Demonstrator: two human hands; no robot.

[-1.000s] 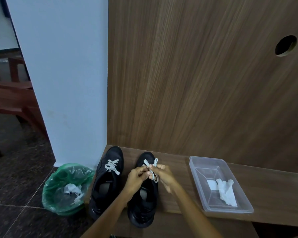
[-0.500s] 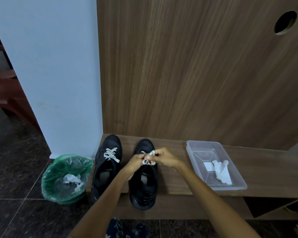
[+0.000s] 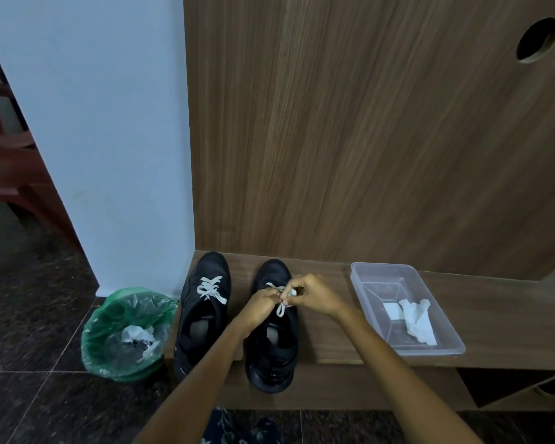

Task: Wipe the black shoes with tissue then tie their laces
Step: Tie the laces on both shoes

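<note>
Pinching the white laces (image 3: 281,299) of the right-side black shoe (image 3: 271,344) on the desk (image 3: 494,302), left hand (image 3: 261,307) and right hand (image 3: 314,294) both grip closed, beside the already-tied shoe (image 3: 202,310).

shoes (image 3: 237,315) on bench (image 3: 334,347) | bin (image 3: 125,334) left, on floor | tray (image 3: 404,309) right, on bench

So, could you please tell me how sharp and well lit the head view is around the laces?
Head view: dim and bluish, no glare; the white lace between left hand and right hand is slightly soft, its loops unclear; wide-angle distortion bends the wooden panel edges.
</note>
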